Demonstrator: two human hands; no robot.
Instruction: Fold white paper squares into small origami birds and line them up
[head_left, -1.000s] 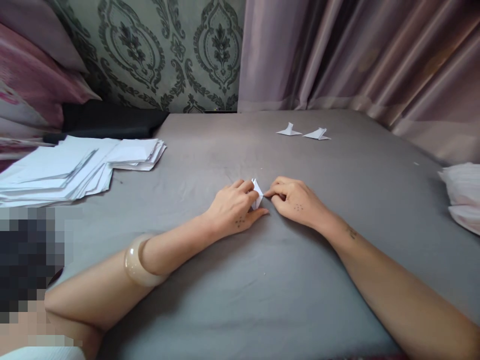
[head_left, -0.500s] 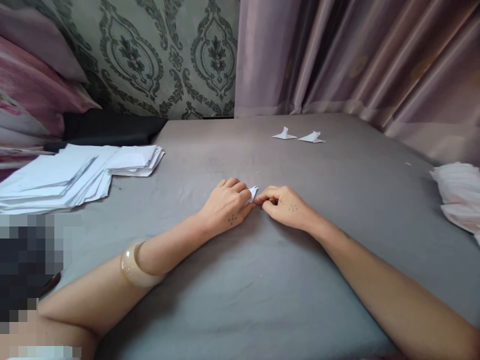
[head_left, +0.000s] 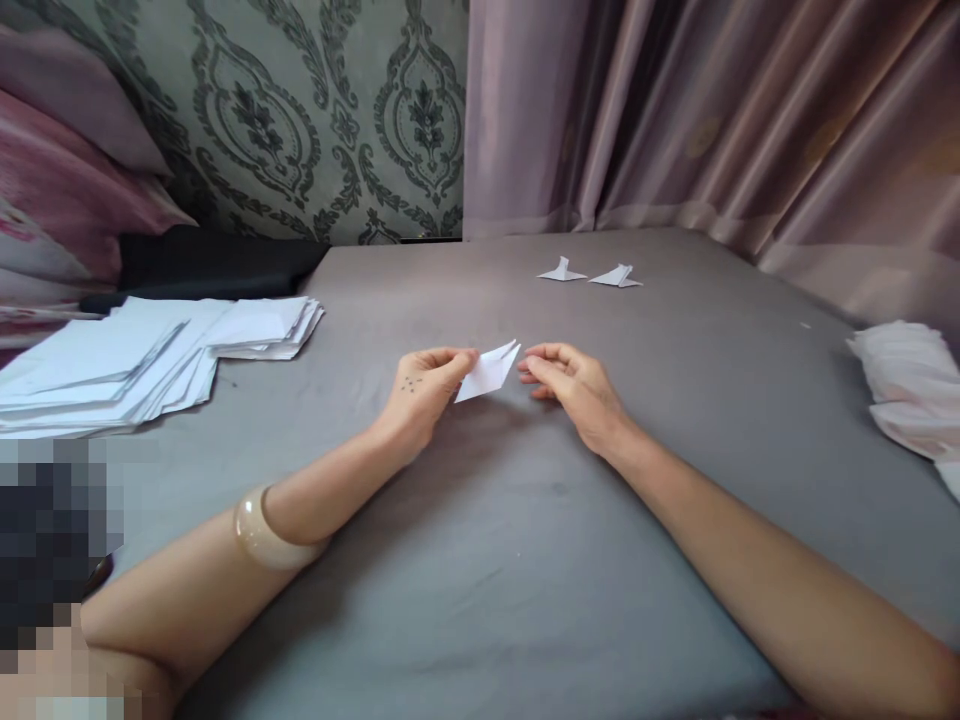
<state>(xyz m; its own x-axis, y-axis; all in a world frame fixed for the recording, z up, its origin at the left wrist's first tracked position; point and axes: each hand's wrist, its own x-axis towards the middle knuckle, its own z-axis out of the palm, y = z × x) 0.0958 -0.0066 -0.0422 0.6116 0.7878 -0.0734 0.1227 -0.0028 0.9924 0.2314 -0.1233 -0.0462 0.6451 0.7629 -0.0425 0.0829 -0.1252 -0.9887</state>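
A small folded piece of white paper [head_left: 489, 371] is pinched at its left end by my left hand [head_left: 426, 392], thumb on top. It is held up off the grey cloth, with narrow split points at its upper right. My right hand [head_left: 576, 385] hovers just right of those points, thumb and fingers bent and a little apart, with nothing visible between them. A small gap separates its fingertips from the paper. Farther back lie two folded white paper figures, a left one [head_left: 562, 271] and a right one [head_left: 616, 277], each with a raised part.
Stacks of white paper sheets [head_left: 97, 360] lie at the left, near a black folded item [head_left: 217, 262]. A white crumpled bundle [head_left: 911, 385] sits at the right edge. Curtains [head_left: 660, 120] and a patterned wall [head_left: 337, 110] border the grey surface [head_left: 585, 580]. A person's blurred head shows lower left.
My left hand has turned over and lifted the folded paper, which was pressed on the cloth under its fingers. My right hand has let go of the paper's edge and opened slightly.
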